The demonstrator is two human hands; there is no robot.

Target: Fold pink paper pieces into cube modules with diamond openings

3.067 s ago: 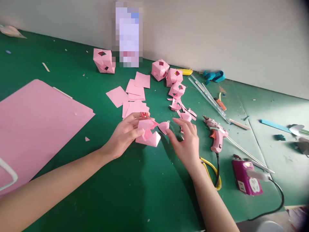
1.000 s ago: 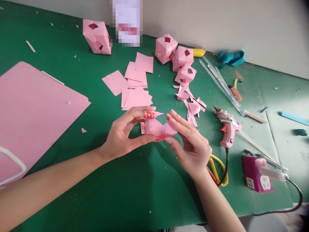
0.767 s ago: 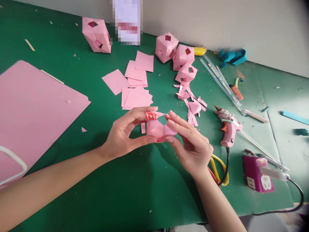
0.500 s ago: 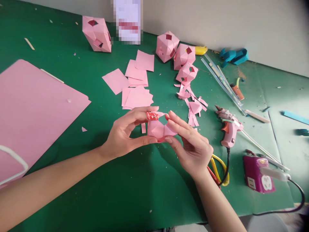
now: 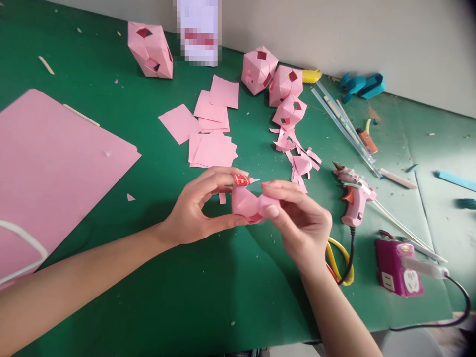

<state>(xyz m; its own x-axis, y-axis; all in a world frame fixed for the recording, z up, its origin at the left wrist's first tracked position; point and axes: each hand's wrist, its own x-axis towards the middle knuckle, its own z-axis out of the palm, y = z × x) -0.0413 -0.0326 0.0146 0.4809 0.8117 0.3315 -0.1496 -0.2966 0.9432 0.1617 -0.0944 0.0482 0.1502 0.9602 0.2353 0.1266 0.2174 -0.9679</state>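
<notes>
Head view: creased pink folded paper piece, red-tipped corner, pinched by left hand and right hand.

The surface is covered in dark green and fills nearly the whole view. Toward the right the green turns paler and shows long creases. Small pale crumbs lie scattered over it. Behind the surface a pale grey wall meets it along a slanting line. The light is soft and even, and shadows are faint. At the lower right the edge of the surface shows.
</notes>
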